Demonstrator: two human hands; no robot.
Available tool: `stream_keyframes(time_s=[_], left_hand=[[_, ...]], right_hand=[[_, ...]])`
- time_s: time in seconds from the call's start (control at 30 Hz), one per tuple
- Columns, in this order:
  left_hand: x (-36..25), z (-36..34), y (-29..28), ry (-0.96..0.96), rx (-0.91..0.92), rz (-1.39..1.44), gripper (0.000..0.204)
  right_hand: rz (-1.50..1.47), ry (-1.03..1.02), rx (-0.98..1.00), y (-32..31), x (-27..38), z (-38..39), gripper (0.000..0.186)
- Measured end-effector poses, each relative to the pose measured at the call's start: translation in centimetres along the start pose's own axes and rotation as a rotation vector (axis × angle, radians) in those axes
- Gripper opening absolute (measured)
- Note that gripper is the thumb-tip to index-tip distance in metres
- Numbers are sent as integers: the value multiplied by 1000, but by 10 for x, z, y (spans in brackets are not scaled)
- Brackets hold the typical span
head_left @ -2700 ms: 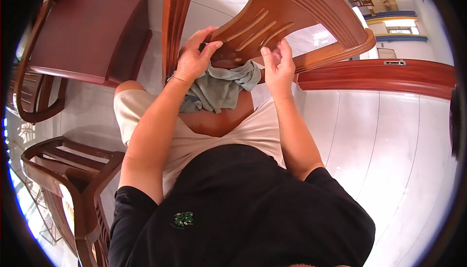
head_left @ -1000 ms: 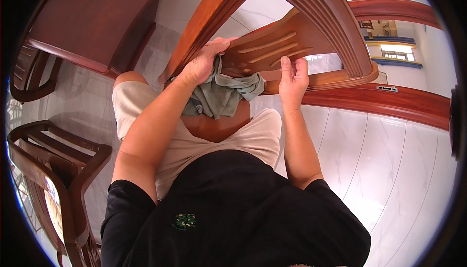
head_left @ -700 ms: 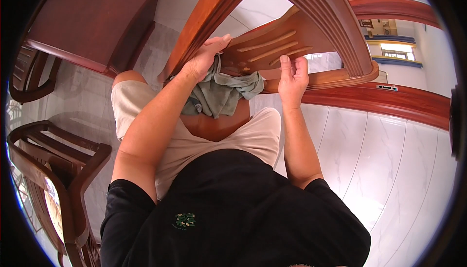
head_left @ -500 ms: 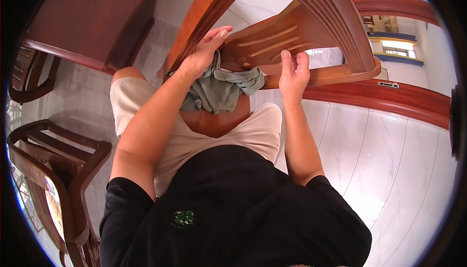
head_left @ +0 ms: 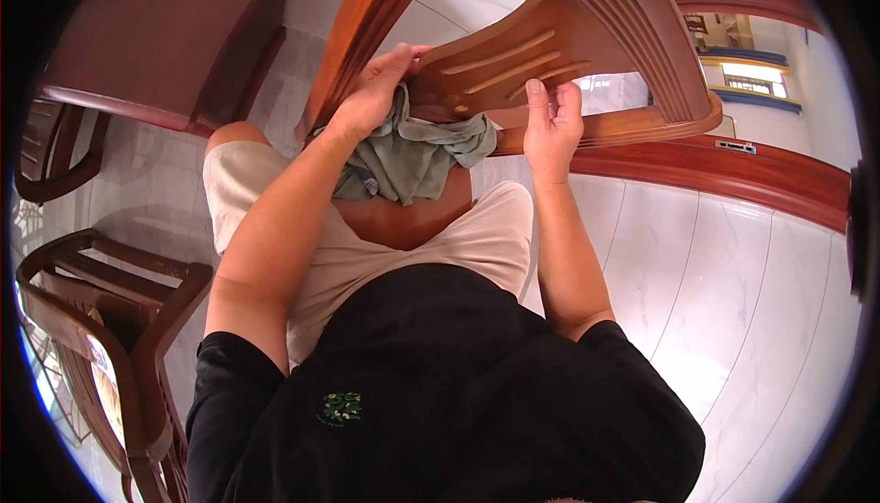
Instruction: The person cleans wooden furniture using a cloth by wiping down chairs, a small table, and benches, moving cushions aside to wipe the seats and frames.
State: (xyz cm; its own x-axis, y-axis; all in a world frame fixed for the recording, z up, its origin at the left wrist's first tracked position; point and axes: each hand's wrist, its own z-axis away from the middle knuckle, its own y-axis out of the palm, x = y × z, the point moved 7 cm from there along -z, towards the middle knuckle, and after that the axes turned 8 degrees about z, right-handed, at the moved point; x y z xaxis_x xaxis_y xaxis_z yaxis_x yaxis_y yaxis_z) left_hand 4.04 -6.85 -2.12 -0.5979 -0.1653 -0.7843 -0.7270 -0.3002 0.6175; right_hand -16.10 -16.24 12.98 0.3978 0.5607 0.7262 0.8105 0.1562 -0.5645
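Observation:
A brown wooden chair (head_left: 573,22) leans over my lap, with a curved back panel cut by several long slots. At the panel's left end, my left hand (head_left: 378,90) is closed round the edge, its fingertips partly hidden. Just below that palm, a grey-green cloth (head_left: 412,159) lies crumpled over the chair's lower part and hangs down between my knees. My right hand (head_left: 553,127) is closed at the panel's right end, thumb up on the front face. It stands apart from the cloth, close to the side rail (head_left: 632,127).
At the upper left stands a dark red wooden piece of furniture (head_left: 151,54) with a rounded edge. Another dark wooden chair (head_left: 137,320) stands at my left. A red wooden base rail (head_left: 733,177) runs along the right, beside pale tiled floor (head_left: 687,265).
Both hands, the chair and the cloth sit slightly higher in view, along with the surroundings. Each hand keeps its place at the panel's ends.

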Motion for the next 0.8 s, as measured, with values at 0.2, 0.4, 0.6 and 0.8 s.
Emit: stream_keyframes(time_s=[0.2,0.4,0.6,0.8], left_hand=[[-18,18,24,476,89,-648,80],[-3,13,21,314,11,-837,79],[3,13,23,457,-47,-876,72],[-3,13,17,296,46,-766,76]], right_hand=[[-34,-33,4,0,-3,-2,23],[-18,-23,-6,-1,2,-1,24],[-74,-14,9,0,-1,-1,24],[-310,63,290,17,-35,0,52]])
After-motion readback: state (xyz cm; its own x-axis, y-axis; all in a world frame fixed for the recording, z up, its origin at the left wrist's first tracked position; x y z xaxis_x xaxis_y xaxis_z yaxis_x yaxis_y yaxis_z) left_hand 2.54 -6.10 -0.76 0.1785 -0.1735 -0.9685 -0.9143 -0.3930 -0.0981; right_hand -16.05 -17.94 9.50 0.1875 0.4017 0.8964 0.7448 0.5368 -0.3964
